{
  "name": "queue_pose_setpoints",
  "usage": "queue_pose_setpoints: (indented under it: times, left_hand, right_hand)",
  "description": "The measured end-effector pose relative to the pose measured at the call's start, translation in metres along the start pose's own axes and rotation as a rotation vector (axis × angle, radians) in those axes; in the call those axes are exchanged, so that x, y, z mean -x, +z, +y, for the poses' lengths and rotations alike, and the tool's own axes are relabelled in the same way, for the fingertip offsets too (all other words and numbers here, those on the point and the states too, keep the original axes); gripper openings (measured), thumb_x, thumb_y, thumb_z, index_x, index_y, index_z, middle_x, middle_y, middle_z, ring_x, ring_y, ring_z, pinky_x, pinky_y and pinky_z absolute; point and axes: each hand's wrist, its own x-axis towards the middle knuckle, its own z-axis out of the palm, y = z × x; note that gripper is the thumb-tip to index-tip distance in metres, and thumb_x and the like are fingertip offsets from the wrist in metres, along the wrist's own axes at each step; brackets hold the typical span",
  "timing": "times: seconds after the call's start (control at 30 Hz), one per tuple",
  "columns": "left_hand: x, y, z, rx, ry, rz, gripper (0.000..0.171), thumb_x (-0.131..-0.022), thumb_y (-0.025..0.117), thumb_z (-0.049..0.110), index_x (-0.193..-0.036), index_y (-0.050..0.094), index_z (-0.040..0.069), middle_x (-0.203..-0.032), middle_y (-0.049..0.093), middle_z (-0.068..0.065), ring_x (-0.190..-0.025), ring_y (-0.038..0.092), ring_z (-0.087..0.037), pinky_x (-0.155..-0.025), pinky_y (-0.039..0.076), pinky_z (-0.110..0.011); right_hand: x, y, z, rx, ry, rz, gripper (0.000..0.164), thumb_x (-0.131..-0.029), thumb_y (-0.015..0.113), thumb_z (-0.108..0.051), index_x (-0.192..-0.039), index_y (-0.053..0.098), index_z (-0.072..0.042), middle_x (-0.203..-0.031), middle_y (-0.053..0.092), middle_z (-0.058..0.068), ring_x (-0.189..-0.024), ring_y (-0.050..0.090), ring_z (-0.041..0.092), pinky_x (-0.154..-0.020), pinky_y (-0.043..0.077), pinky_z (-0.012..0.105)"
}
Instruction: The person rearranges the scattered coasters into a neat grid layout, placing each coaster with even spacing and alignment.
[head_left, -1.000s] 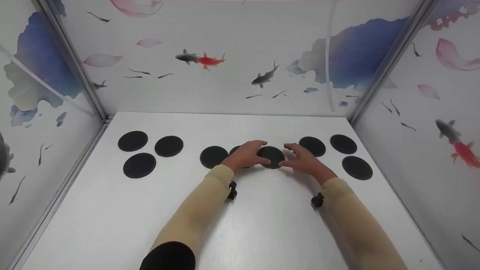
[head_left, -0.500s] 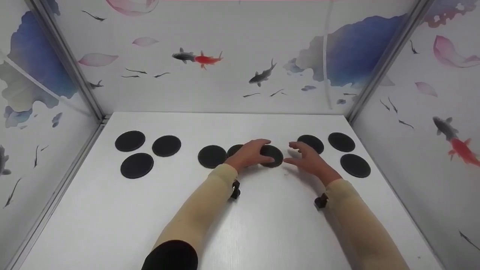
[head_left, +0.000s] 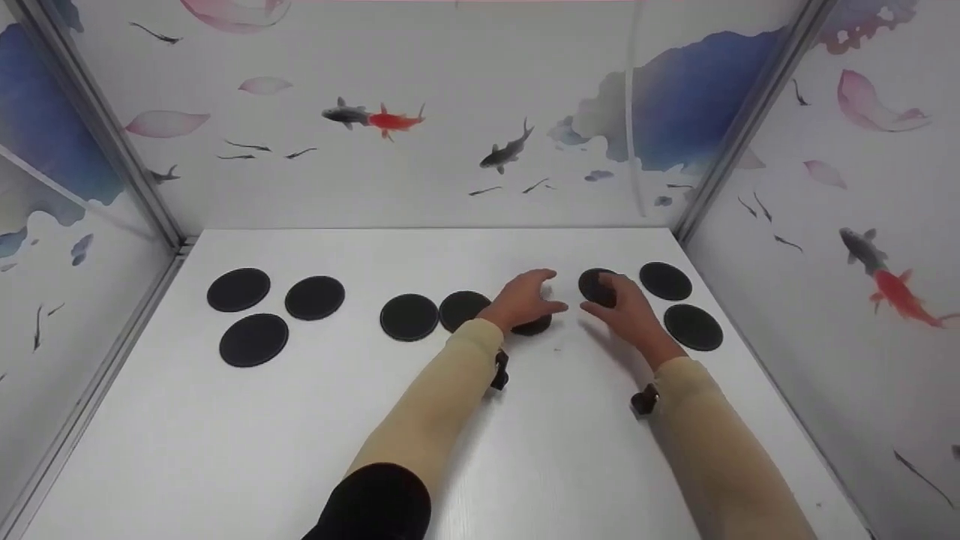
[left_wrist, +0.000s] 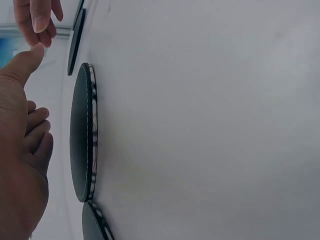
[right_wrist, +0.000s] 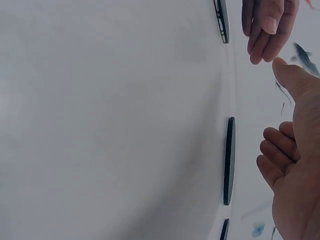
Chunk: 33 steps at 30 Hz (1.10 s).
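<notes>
The left hand (head_left: 523, 300) hovers over the right end of the middle row, partly hiding the disc there (head_left: 534, 326). Its thumb and fingers are bent and set wide apart, with nothing between them. The right hand (head_left: 628, 311) faces it across a gap, its fingers also loosely bent, thumb well apart from them, holding nothing. It partly covers the innermost disc on the right (head_left: 591, 286).

In all, 9 black discs lie on the white table (head_left: 300, 450), in 3 groups of 3. The left group (head_left: 253, 340) forms a loose triangle, its discs apart. The middle group (head_left: 409, 317) makes a row, its 2 left discs nearly meeting. The right group sits near the right wall (head_left: 795, 315). The left wrist view shows a patterned rim (left_wrist: 94, 130) on the disc below the hand.

Both arms wear cream sleeves (head_left: 424, 420), with a small black device (head_left: 643, 401) at each wrist. A black patch (head_left: 379, 506) covers the left elbow. On the white back wall (head_left: 450, 52) are printed fish (head_left: 375, 118), pink petals (head_left: 166, 124) and a blue blot (head_left: 697, 97).
</notes>
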Motion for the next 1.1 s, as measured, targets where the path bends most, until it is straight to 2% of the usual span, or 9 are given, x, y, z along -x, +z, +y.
queue_pose_setpoints:
  times: [0.1, 0.2, 0.37, 0.57, 0.73, 0.9, 1.1]
  left_hand:
    - [-0.01, 0.004, 0.009, -0.004, -0.033, 0.007, 0.082, -0.1, 0.081, 0.052, -0.169, 0.048, 0.02, -0.172, 0.048, -0.001, -0.16, 0.041, -0.02, -0.13, 0.033, -0.037]
    - [-0.021, 0.011, 0.017, -0.041, -0.028, -0.005, 0.086, -0.101, 0.08, 0.052, -0.17, 0.044, 0.017, -0.174, 0.045, -0.003, -0.161, 0.04, -0.02, -0.13, 0.032, -0.035]
    - [-0.037, 0.026, 0.027, -0.114, -0.017, -0.031, 0.092, -0.1, 0.082, 0.05, -0.173, 0.038, 0.013, -0.176, 0.041, -0.003, -0.163, 0.037, -0.018, -0.13, 0.029, -0.029]
    - [-0.048, 0.041, 0.035, -0.126, 0.002, -0.032, 0.09, -0.101, 0.082, 0.046, -0.172, 0.039, 0.012, -0.176, 0.042, -0.003, -0.162, 0.038, -0.017, -0.13, 0.028, -0.027]
    - [-0.056, 0.048, 0.035, -0.117, 0.006, -0.02, 0.087, -0.102, 0.082, 0.042, -0.171, 0.04, 0.011, -0.174, 0.045, -0.003, -0.16, 0.042, -0.018, -0.129, 0.031, -0.029]
    - [-0.066, 0.057, 0.031, -0.107, 0.019, -0.004, 0.085, -0.099, 0.085, 0.041, -0.168, 0.046, 0.012, -0.169, 0.052, -0.002, -0.156, 0.047, -0.017, -0.127, 0.035, -0.029]
    - [-0.076, 0.065, 0.028, -0.143, 0.037, -0.001, 0.082, -0.1, 0.083, 0.046, -0.166, 0.05, 0.013, -0.165, 0.056, -0.003, -0.154, 0.05, -0.018, -0.126, 0.037, -0.03]
  right_hand:
    - [-0.005, -0.004, 0.006, 0.015, 0.017, 0.039, 0.084, -0.102, 0.083, -0.038, -0.161, 0.045, 0.009, -0.159, 0.05, 0.033, -0.154, 0.042, 0.048, -0.129, 0.03, 0.06]
    - [-0.009, -0.009, 0.013, 0.011, 0.053, 0.061, 0.09, -0.1, 0.085, -0.039, -0.162, 0.041, 0.01, -0.161, 0.047, 0.035, -0.154, 0.04, 0.05, -0.129, 0.029, 0.062]
    - [-0.012, -0.015, 0.026, 0.017, 0.124, 0.014, 0.104, -0.1, 0.083, -0.049, -0.167, 0.031, 0.011, -0.168, 0.037, 0.037, -0.159, 0.032, 0.051, -0.13, 0.026, 0.063]
    - [-0.013, -0.019, 0.038, 0.019, 0.171, -0.036, 0.112, -0.1, 0.082, -0.053, -0.169, 0.023, 0.012, -0.173, 0.026, 0.038, -0.163, 0.023, 0.053, -0.132, 0.022, 0.064]
    - [-0.013, -0.018, 0.045, -0.037, 0.188, -0.069, 0.116, -0.099, 0.082, -0.054, -0.171, 0.017, 0.011, -0.176, 0.022, 0.035, -0.165, 0.021, 0.051, -0.133, 0.021, 0.06]
    - [-0.011, -0.014, 0.048, -0.072, 0.222, -0.073, 0.116, -0.099, 0.082, -0.053, -0.174, 0.015, 0.004, -0.179, 0.02, 0.03, -0.166, 0.019, 0.047, -0.134, 0.019, 0.059]
    - [-0.001, -0.011, 0.032, -0.144, 0.251, -0.039, 0.108, -0.101, 0.082, -0.045, -0.176, 0.016, -0.003, -0.18, 0.019, 0.026, -0.167, 0.018, 0.047, -0.133, 0.016, 0.062]
